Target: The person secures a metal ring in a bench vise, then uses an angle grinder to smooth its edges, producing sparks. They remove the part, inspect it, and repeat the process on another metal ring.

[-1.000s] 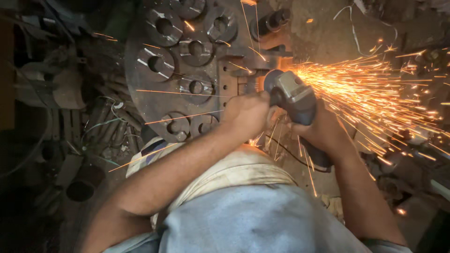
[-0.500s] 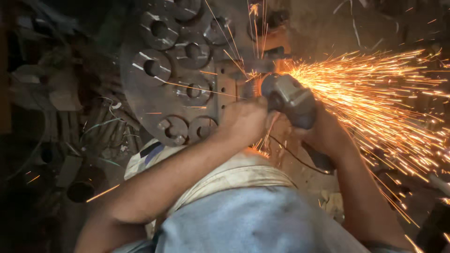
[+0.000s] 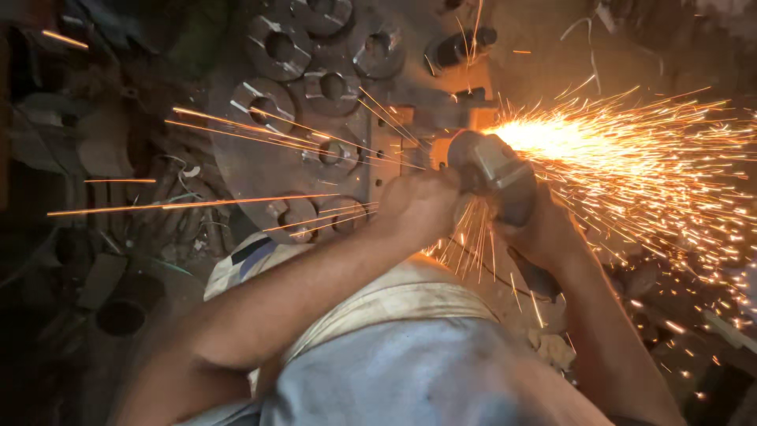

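Both hands are closed on an angle grinder (image 3: 493, 175): left hand (image 3: 422, 207) at its side, right hand (image 3: 544, 233) on the rear body. Its long axis runs from 5 to 11 o'clock, where the head meets a metal workpiece (image 3: 465, 118) amid sparks (image 3: 631, 158).

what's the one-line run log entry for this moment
left hand: grips front of grey handheld angle grinder | right hand: holds its rear | bright orange sparks: spray right | round grey metal plate with rings: beside
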